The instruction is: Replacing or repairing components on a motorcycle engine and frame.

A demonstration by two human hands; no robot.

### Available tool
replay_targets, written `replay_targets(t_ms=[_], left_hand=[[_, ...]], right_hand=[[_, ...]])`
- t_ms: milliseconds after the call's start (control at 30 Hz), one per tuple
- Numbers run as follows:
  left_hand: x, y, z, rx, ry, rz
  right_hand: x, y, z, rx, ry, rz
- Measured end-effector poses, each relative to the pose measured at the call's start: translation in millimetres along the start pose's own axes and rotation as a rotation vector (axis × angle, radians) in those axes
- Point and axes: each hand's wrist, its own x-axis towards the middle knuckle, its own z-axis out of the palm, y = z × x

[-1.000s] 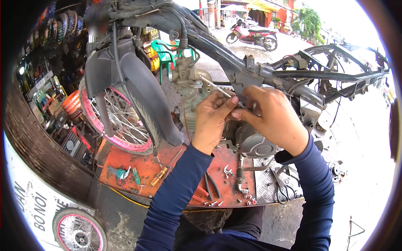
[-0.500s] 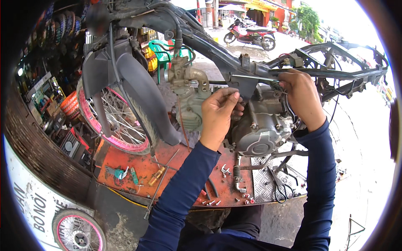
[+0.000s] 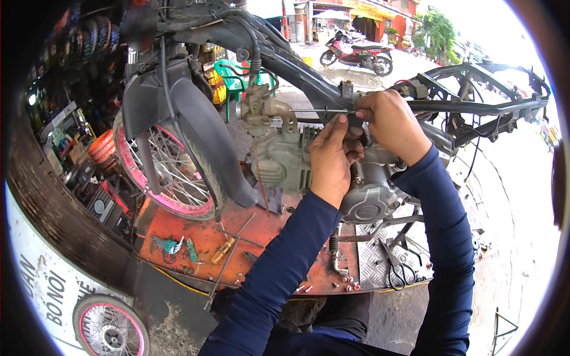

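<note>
A partly stripped motorcycle stands before me, its black frame running above a grey engine. My right hand is closed on one end of a thin metal rod, like a screwdriver shaft; its grip is hidden in my fingers. The rod lies nearly level, its free end pointing left beside the intake pipe. My left hand is just below the rod, thumb and fingers pinched together. What they hold, if anything, cannot be made out.
An orange-red work stand bears a screwdriver with an amber handle, a hex key set, small bolts and scissors. The front wheel has a pink rim. A loose wheel stands lower left. Behind is a parked red motorcycle.
My right hand has moved left with the rod. My left hand has shifted right and slightly up, so the two hands are now close together.
</note>
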Motion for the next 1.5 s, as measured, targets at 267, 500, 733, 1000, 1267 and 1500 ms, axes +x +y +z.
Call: replay_targets(t_ms=[267, 500, 733, 1000, 1267, 1500], left_hand=[[8.7, -6.9, 5.0, -0.034, 0.023, 0.072], [10.3, -9.0, 7.3, -0.012, 0.076, 0.134], [-8.5, -6.4, 0.7, 0.083, -0.092, 0.190], [-4.9, 100.3, -48.1, 1.782, -0.032, 1.342], [21.1, 133.1, -55.7, 2.089, -0.261, 1.472], [24.5, 136.7, -55.7, 2.066, -0.334, 1.471]], right_hand=[[8.9, -11.2, 4.4, 0.004, -0.092, 0.053], [14.6, -5.4, 8.3, 0.102, -0.081, 0.004], [25.6, -1.2, 2.1, 0.068, -0.182, -0.066], [-12.6, -11.4, 30.9, -0.489, 0.000, -0.308], [-11.8, -11.2, -1.0, 0.055, -0.125, -0.114], [-12.7, -13.0, -4.2, -0.044, -0.202, -0.188]])
